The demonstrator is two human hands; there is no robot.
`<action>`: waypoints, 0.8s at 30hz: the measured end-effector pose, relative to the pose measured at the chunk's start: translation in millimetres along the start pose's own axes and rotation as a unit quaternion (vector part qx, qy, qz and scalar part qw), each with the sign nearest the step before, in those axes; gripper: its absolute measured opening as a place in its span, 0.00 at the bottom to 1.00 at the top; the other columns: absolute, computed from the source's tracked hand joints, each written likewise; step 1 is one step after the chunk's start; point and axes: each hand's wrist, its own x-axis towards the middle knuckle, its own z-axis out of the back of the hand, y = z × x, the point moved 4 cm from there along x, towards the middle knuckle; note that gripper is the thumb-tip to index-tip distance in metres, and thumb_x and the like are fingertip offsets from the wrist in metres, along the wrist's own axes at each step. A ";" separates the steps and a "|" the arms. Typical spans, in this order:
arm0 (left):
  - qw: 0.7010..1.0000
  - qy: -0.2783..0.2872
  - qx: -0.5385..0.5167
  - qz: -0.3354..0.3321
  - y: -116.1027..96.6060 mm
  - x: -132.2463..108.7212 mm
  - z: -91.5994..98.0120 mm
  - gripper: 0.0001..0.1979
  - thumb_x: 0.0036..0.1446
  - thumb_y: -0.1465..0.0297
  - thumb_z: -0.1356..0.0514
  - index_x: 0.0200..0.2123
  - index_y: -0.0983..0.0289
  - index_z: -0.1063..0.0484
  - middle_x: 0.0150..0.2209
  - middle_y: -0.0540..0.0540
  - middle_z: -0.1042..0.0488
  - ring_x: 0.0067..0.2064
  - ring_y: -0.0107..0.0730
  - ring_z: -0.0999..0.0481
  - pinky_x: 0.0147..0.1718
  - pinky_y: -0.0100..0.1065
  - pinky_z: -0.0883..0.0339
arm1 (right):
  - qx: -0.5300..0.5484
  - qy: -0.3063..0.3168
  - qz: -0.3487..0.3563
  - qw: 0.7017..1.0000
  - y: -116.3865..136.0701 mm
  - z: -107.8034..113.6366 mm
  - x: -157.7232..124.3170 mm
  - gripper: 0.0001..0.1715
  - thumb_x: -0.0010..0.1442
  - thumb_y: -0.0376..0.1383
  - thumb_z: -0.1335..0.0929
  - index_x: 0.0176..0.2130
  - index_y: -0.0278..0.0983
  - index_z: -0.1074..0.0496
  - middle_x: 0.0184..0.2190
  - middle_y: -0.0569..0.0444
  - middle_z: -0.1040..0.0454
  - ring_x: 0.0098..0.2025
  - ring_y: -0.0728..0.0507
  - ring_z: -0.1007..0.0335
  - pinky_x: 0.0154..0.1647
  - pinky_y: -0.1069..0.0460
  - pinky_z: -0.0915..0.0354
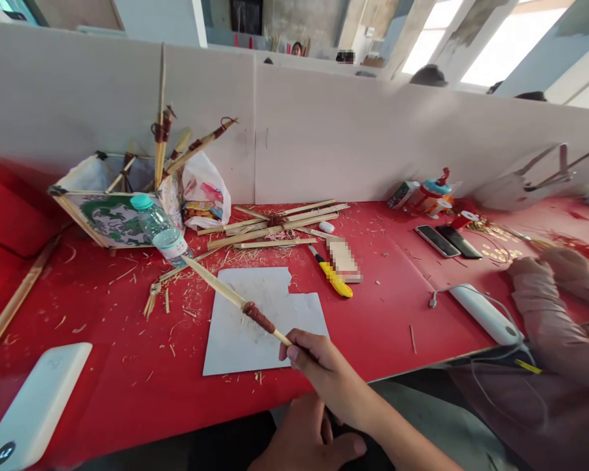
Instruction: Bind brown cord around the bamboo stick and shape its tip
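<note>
My right hand (324, 366) is closed around the lower part of a bamboo strip (218, 284) bound with brown cord (259, 316). The strip slants up to the left over a sheet of white paper (269, 347), its pale flat end close to a water bottle (164, 229). Below my right wrist, at the table's front edge, is my left hand (297, 438). Its thumb is stretched out and apart from the fingers, which are partly hidden behind my right arm; nothing shows in it. A yellow utility knife (334, 278) lies right of the paper.
Tied bamboo strips (275, 226) lie at the back among shavings. A paper-covered frame (112, 219) stands left of a plastic bag (209, 190). A white power bank (39, 399) is at front left. At right, a co-worker's hands (530, 265) are near two phones (436, 241).
</note>
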 end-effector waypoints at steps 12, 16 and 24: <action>0.839 -0.382 -0.283 -0.263 -81.3 21.0 193.7 0.12 0.60 0.61 0.37 0.29 0.62 0.30 0.21 0.46 0.42 0.23 0.24 0.46 0.23 0.29 0.50 | -0.340 -0.143 -0.138 0.919 -78.2 49.6 1.6 0.21 0.73 0.41 0.45 0.48 0.40 0.27 0.34 0.49 0.20 0.33 0.40 0.25 0.30 0.51 0.47; 0.826 -0.361 -0.316 -0.296 -104.5 97.3 236.1 0.11 0.55 0.65 0.36 0.26 0.62 0.34 0.20 0.44 0.43 0.19 0.21 0.49 0.19 0.27 0.54 | -0.382 -0.137 -0.161 0.900 -81.1 43.0 2.6 0.24 0.73 0.38 0.44 0.62 0.42 0.32 0.35 0.50 0.18 0.33 0.39 0.22 0.30 0.51 0.46; 0.900 -0.293 -0.210 -0.247 -63.8 186.5 237.5 0.25 0.55 0.57 0.33 0.19 0.61 0.43 0.18 0.43 0.48 0.18 0.20 0.51 0.17 0.29 0.58 | -0.382 -0.128 -0.172 0.899 -83.5 42.0 3.7 0.24 0.73 0.40 0.45 0.56 0.43 0.26 0.45 0.49 0.16 0.39 0.38 0.18 0.32 0.50 0.38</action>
